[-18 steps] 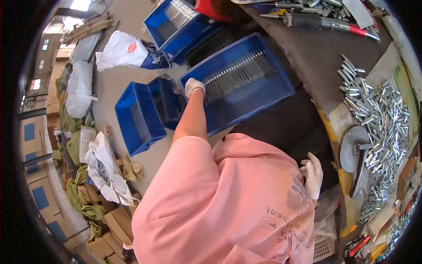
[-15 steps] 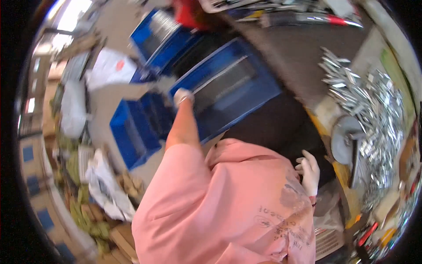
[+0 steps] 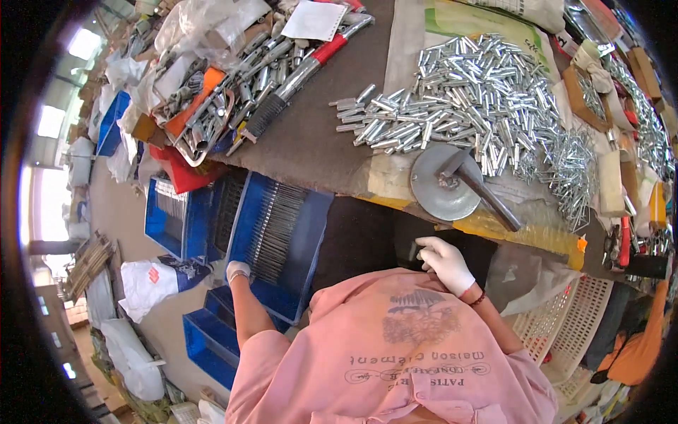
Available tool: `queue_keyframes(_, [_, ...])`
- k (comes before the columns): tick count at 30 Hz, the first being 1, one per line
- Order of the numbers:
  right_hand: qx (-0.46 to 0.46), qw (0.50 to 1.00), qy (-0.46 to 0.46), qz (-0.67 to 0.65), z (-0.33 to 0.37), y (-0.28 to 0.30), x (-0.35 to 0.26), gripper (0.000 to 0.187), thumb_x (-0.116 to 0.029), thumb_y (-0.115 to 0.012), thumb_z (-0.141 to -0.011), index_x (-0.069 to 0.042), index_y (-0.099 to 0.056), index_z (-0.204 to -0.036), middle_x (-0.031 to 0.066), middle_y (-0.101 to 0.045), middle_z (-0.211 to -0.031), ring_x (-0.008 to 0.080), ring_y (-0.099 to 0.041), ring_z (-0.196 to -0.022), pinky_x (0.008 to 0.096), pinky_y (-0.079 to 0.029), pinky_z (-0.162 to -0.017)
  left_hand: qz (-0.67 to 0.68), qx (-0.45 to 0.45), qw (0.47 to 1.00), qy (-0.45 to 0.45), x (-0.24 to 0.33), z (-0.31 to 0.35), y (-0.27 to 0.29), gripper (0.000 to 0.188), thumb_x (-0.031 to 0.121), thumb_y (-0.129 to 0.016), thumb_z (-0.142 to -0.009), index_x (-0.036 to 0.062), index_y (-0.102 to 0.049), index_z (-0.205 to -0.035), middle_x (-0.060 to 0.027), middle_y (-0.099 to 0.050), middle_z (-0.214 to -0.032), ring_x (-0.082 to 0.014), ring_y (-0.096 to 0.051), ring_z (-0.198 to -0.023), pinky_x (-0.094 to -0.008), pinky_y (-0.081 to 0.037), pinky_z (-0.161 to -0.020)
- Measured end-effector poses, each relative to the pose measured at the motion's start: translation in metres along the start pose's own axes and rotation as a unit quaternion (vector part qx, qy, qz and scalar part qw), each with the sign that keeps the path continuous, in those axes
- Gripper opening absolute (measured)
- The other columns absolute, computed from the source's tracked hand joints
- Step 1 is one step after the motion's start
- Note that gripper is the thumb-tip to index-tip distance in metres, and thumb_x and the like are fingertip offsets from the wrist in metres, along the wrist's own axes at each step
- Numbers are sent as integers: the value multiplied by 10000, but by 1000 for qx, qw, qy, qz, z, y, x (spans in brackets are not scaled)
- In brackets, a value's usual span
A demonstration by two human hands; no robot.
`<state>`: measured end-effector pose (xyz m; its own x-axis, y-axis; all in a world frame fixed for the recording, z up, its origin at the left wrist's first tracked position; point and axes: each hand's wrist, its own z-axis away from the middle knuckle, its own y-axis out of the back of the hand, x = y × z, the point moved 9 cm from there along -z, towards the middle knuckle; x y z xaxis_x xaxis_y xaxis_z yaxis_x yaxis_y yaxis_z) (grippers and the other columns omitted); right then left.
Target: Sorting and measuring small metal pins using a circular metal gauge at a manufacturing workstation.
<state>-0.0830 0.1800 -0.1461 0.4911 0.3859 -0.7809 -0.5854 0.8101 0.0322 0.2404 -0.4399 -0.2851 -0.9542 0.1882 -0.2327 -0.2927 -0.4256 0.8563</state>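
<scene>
My left hand, in a white glove, is closed on the near left rim of a blue plastic bin. Inside that bin lies a row of thin metal rods. My white-gloved right hand hovers in front of my body, below the workbench edge. Its fingers point left, loosely bent and a little apart, and I see nothing held in them. A small dark shape shows beside the fingertips, too dim to name.
On the workbench lie a heap of short metal pins, a round metal disc with a bar and a tool pile. More blue bins stand on the left floor. Perforated crates sit right; a person's orange sleeve shows.
My view has swung toward the workbench, showing more of it. My left hand stays at the bin's rim. My right hand has come up beside the bench edge, its fingers turned left.
</scene>
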Motion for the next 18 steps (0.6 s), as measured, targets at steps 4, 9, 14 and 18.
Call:
queue_keyframes(4, [-20,1000,13,-6,7,0,-15,429,-152,-598,-1036,-28,-632,-1445,66,-722,-1095,120,-657,-843,272,-556,-774,10,221,959,-177,41,78,151,333,236,-566,-1009,2,-778,-1116,-265,-765,-1136,-454,-733,-1087,-525,-592,-910])
queue_keyframes(9, [4,999,45,-6,18,5,-40,372,-149,-635,-1044,-30,-662,-1395,79,-732,-1048,136,-672,-819,302,-569,-776,424,162,757,-469,244,283,308,170,100,-701,-1002,24,-770,-1139,-37,-744,-994,-104,-668,-850,-281,-549,-783])
queue_keyframes(14, [-21,992,112,60,38,-3,-77,376,-125,-632,-1037,-16,-657,-1395,82,-735,-1032,128,-672,-819,297,-573,-770,221,190,642,-709,407,346,320,208,151,-709,-961,49,-790,-1124,-155,-755,-1143,-328,-709,-1132,-393,-540,-1019])
queue_keyframes(18, [3,993,116,37,54,11,-86,382,-87,-601,-1042,-4,-646,-1412,75,-730,-1062,109,-659,-846,280,-570,-770,44,199,716,-668,494,288,296,322,316,-740,-933,59,-802,-1116,-184,-759,-1132,-352,-715,-1127,-438,-551,-1006])
